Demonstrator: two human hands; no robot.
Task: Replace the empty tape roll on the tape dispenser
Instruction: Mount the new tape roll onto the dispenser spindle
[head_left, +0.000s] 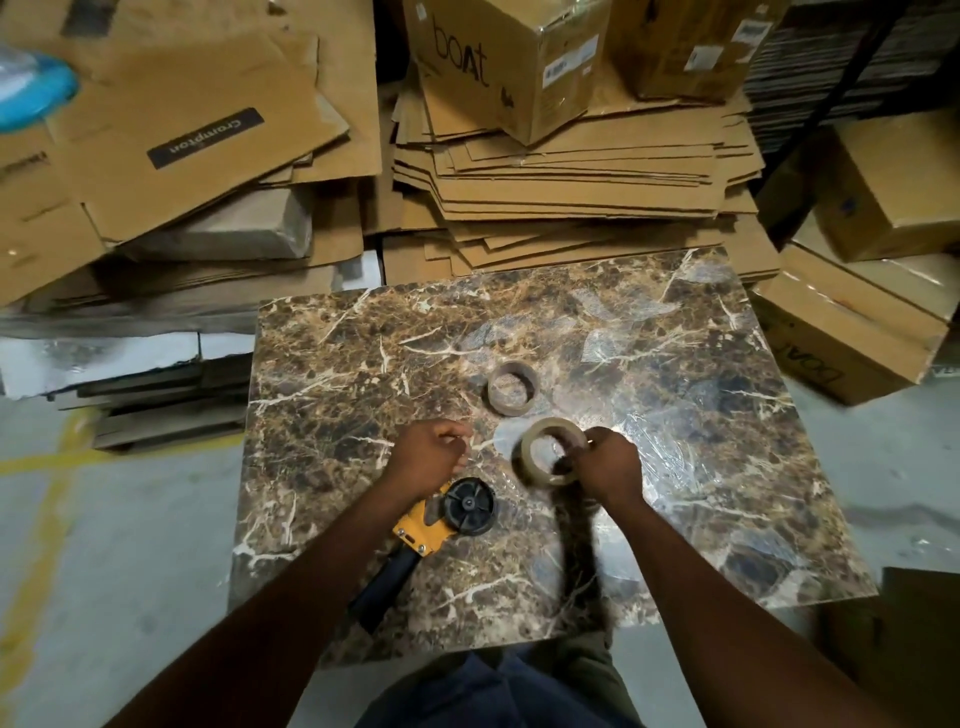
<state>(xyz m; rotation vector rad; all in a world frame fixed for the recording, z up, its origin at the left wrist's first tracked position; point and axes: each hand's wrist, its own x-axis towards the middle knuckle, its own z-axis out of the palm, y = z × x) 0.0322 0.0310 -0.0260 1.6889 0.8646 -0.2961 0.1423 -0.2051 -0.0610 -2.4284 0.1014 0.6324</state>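
One tape roll (546, 451), one empty core (511, 388)

Bare core (511, 388) flat – new roll (549, 451) tilted – dispenser (445, 518) w/ empty hub.

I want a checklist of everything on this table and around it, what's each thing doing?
Surface: marble-patterned slab, with shiny clear film patches.
Job's things: tape dispenser lies flat, black hub bare; empty cardboard core lies flat beyond the hands; new tape roll held tilted above the slab.
Clutter: nothing seen besides those.
Grippers: right hand grips the new tape roll; left hand is closed, pinching something too small to tell.
Cables: nothing seen.
Surroundings: flattened cardboard stacks, boxes, concrete floor with yellow lines.
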